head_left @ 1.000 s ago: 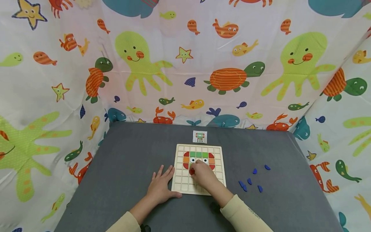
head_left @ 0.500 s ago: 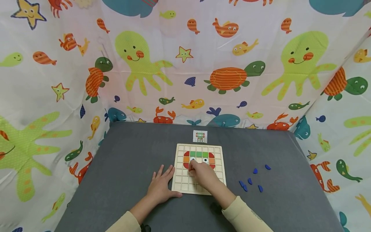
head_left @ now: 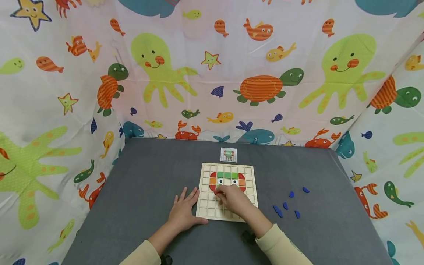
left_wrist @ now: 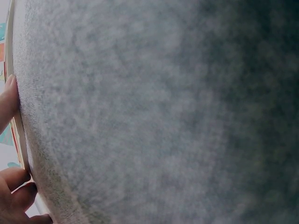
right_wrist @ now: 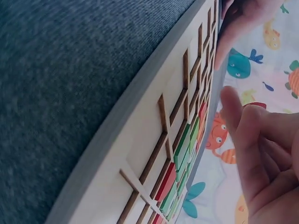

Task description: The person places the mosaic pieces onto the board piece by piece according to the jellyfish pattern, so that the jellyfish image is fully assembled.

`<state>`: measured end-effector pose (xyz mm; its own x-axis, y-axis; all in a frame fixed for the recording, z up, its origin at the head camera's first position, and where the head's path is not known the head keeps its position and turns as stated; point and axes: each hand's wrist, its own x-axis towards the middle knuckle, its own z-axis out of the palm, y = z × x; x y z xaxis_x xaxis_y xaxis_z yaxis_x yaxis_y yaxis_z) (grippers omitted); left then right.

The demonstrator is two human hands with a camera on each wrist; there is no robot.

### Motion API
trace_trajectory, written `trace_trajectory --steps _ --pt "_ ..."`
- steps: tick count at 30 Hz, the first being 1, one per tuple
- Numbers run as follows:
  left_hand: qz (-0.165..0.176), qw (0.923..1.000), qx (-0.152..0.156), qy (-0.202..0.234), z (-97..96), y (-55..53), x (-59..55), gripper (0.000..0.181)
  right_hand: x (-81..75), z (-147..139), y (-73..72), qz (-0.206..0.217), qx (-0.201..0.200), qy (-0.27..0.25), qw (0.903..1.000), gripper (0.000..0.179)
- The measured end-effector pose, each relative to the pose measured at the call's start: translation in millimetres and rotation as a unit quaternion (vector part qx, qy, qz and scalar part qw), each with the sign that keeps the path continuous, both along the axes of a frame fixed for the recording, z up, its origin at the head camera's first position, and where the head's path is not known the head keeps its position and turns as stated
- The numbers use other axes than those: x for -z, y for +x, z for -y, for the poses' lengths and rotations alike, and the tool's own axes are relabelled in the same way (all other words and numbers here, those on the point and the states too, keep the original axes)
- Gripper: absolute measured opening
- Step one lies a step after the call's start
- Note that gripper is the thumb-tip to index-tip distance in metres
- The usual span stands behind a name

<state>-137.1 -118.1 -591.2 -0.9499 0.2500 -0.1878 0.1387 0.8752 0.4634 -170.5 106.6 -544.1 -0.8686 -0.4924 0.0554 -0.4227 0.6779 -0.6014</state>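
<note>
A square wooden grid board [head_left: 204, 206] lies on the table with red, orange and green tiles [head_left: 227, 175] and two white eye tiles [head_left: 220, 181] set in its upper half. My left hand [head_left: 183, 213] is spread at the board's left side, with fingertips by the left edge and thumb at the lower left corner. Over the middle of the board, my right hand [head_left: 234, 199] pinches a small red piece [right_wrist: 256, 105] between thumb and index finger. In the right wrist view that piece mostly hides behind the index finger.
Several blue half-round pieces [head_left: 285, 206] lie scattered on the grey table [head_left: 159, 165] to the right of the board. A small picture card [head_left: 228, 155] lies just beyond the board. A sea-animal curtain [head_left: 205, 36] encloses the back and sides.
My right hand shifts slightly on the board, and its fingers turn, so the red piece shows less than before. My left hand stays in place.
</note>
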Motion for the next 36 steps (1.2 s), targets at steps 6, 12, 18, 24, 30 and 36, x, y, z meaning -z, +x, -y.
trace_trajectory --steps 6,12,18,24,30,36 --pt "-0.004 1.0 0.003 -0.001 1.4 -0.4 -0.8 0.119 3.5 2 -1.1 -0.049 -0.024 0.0 0.9985 0.009" --pt "-0.003 1.0 0.005 -0.002 2.5 0.1 0.3 0.12 7.3 10 0.3 -0.064 -0.053 0.007 0.9965 0.01" --pt "0.002 1.0 0.002 0.0 2.3 1.2 0.7 0.119 9.9 17 3.5 -0.063 -0.047 0.016 0.9967 0.007" --pt "0.003 1.0 0.002 0.0 1.0 0.7 -0.3 0.119 12.3 17 5.1 -0.042 -0.014 0.042 0.9981 0.017" --pt "0.002 1.0 0.002 -0.003 0.2 -0.3 -1.9 0.119 13.2 13 4.6 -0.04 0.006 0.078 0.9961 0.021" --pt "0.004 1.0 0.001 -0.005 -0.2 -0.2 -1.5 0.119 12.4 11 4.8 -0.038 0.007 0.115 0.9926 0.021"
